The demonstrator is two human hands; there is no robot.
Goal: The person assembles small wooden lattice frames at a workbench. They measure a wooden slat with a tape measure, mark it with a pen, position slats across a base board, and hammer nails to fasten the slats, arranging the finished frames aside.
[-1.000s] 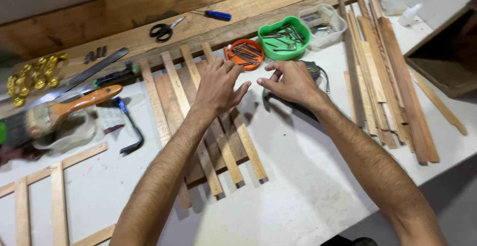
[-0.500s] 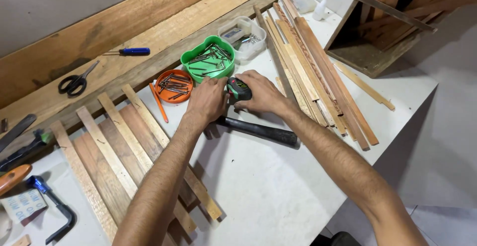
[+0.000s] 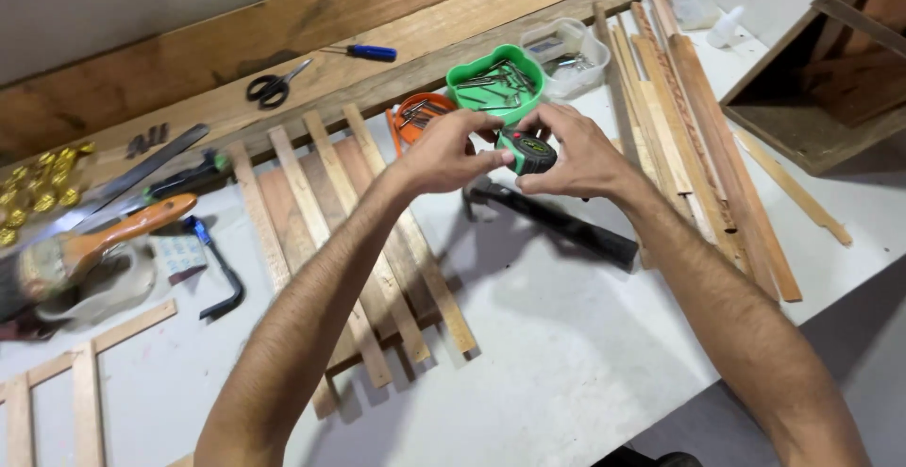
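Holding a small green and black tape measure [image 3: 527, 150] between them, both bare hands are raised just above a white worktable [image 3: 566, 354]. The left hand [image 3: 444, 151] curls its fingers over the tape measure's left side, and the right hand [image 3: 576, 151] closes its thumb and fingers around the right side, so both hands pinch the same object. Half a second earlier the hands were lower, down at the table by the hammer; now the tape measure sits clearly lifted between the fingertips, in front of a green tray of nails [image 3: 495, 85] and an orange dish of screws [image 3: 420, 113].

Directly beneath the hands lies a black-handled hammer [image 3: 557, 222], flat on the table and untouched. To the left of it rests a panel of wooden slats [image 3: 349, 241], the thin strips laid across wider boards. A clear plastic box [image 3: 566, 52] stands just right of the green tray. Long loose wooden strips [image 3: 698, 137] lie side by side at the right. Farther back on a wide plank are black scissors [image 3: 272, 87] and a blue-handled screwdriver [image 3: 363, 52]. At far left sits a paintbrush with an orange handle [image 3: 104, 241].
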